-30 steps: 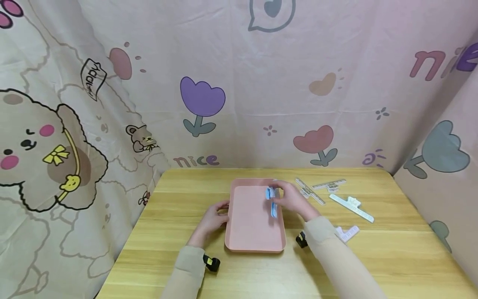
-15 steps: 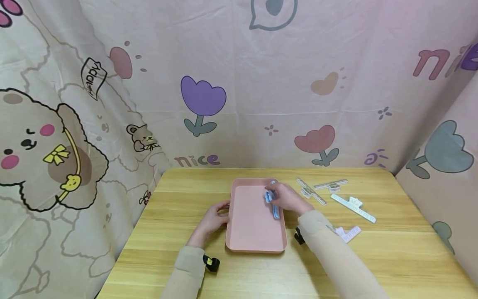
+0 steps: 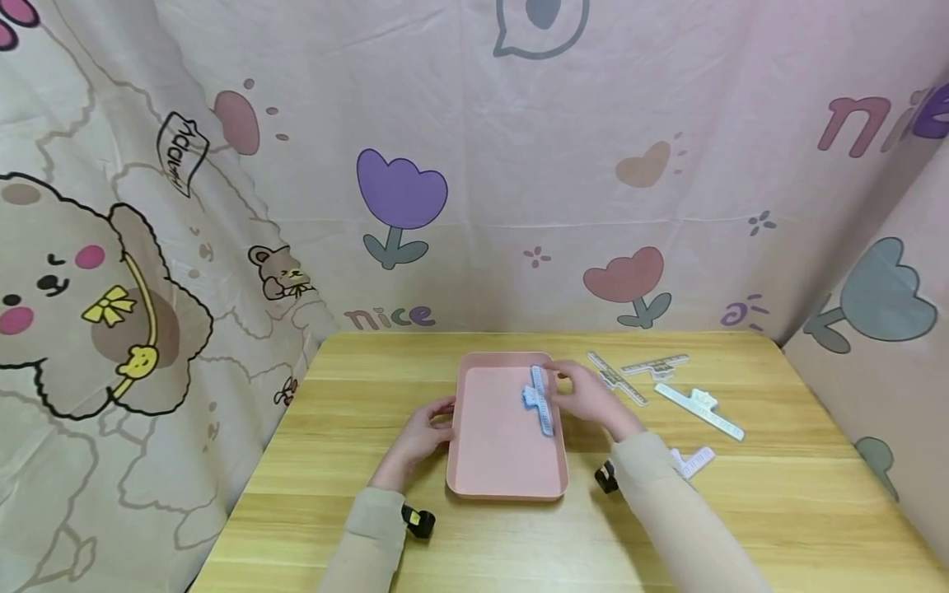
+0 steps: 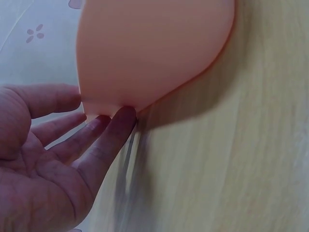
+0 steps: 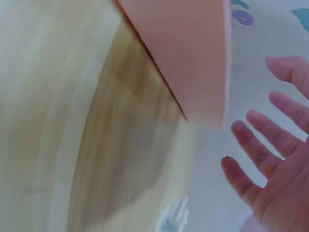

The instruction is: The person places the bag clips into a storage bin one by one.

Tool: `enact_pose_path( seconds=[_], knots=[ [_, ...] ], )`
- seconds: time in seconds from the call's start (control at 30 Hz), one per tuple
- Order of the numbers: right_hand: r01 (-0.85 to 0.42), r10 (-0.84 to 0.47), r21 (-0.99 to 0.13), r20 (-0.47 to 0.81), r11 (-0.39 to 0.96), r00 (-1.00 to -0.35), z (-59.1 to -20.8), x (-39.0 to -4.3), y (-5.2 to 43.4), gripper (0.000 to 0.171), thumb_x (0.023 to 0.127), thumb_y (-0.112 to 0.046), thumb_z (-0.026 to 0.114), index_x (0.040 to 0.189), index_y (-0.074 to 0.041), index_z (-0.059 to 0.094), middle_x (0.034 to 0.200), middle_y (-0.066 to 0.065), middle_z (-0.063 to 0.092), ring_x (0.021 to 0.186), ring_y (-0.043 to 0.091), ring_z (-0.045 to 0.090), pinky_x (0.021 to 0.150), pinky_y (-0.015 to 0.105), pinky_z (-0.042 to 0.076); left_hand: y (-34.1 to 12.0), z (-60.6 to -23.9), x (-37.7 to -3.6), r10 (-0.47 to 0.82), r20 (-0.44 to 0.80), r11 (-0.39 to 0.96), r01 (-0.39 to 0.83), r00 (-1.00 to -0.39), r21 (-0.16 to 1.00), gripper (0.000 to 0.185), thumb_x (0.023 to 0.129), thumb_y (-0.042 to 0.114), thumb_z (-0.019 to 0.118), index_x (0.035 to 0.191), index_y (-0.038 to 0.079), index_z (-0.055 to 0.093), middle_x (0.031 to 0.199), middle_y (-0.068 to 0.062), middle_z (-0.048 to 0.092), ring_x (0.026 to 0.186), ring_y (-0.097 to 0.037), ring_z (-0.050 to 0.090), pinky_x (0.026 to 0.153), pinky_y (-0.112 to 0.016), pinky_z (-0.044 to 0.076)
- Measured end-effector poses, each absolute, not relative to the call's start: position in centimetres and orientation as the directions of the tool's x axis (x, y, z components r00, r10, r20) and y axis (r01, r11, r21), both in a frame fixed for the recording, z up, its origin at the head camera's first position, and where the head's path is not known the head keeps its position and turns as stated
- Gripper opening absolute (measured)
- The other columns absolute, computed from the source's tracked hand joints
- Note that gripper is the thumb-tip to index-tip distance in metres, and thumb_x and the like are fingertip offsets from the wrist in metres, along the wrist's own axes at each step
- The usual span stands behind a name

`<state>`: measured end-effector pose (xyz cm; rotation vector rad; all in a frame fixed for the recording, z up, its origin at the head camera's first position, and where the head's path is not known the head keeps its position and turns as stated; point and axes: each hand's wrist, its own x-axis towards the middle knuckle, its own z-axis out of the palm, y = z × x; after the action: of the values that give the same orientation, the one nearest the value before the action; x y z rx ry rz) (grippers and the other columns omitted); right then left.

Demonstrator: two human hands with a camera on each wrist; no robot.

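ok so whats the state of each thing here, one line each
pink plastic tray: flat on the table, holds one clip
blue ruler-shaped clip: lying in the tray, released
left hand: open, fingertips against the tray's left edge
right hand: open, beside the clip
white ruler-shaped clips: lying on the table

Wooden desk (image 3: 778, 511) w/ rounded corners; pink cartoon cloth (image 3: 519, 165) (bear, tulips, "nice") hangs behind & at both sides. Soft light.
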<state>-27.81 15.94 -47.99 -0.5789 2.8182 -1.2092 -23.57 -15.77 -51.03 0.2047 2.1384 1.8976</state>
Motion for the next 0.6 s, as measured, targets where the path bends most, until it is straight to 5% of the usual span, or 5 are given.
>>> enact_pose_path(
  seconds=[0.6],
  knots=[
    [-0.185,-0.072,-0.821,0.174,0.541,-0.982,-47.6,-20.5,25.0,0.068,0.091,-0.023,0.072,0.144,0.001,0.038,0.130,0.029,0.052,0.114,0.046,0.055,0.093,0.060,0.046,-15.8,-51.9,-23.9,0.241,-0.112,0.179,-0.070,-0.964,0.981,0.061,0.085,-0.018,0.055,0.143,-0.011,0.039,0.137,-0.030,0.046,0.109,-0.043,0.059,0.085,-0.039,0.055]
  ],
)
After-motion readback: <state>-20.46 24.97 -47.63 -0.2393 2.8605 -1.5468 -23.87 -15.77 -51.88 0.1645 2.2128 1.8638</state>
